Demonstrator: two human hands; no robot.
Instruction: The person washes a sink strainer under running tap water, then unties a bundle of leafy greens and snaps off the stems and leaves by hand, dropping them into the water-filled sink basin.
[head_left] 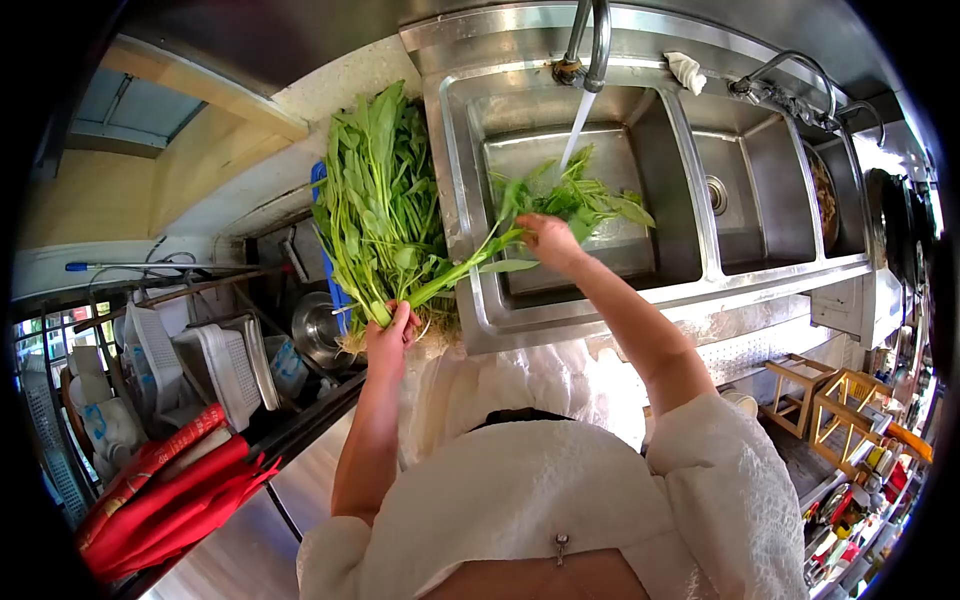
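My left hand [391, 335] is closed around the lower stalks of some leafy greens [450, 280], just left of the sink. Those stalks slant up and right toward my right hand [549, 238], whose fingers are closed on their upper part over the left basin. More torn greens [585, 195] lie in that basin [640, 250], under water [577, 128] running from the faucet [598, 50]. A big heap of long-stemmed greens [375, 190] rests in a blue crate [322, 185] beside the sink, its roots toward me.
Two more basins [735, 190] continue to the right, and a white cloth [686, 72] lies on the back ledge. Plastic baskets [215, 370], a metal bowl [318, 328] and red bags [170, 490] are at the left. Wooden stools [840, 410] stand at the right.
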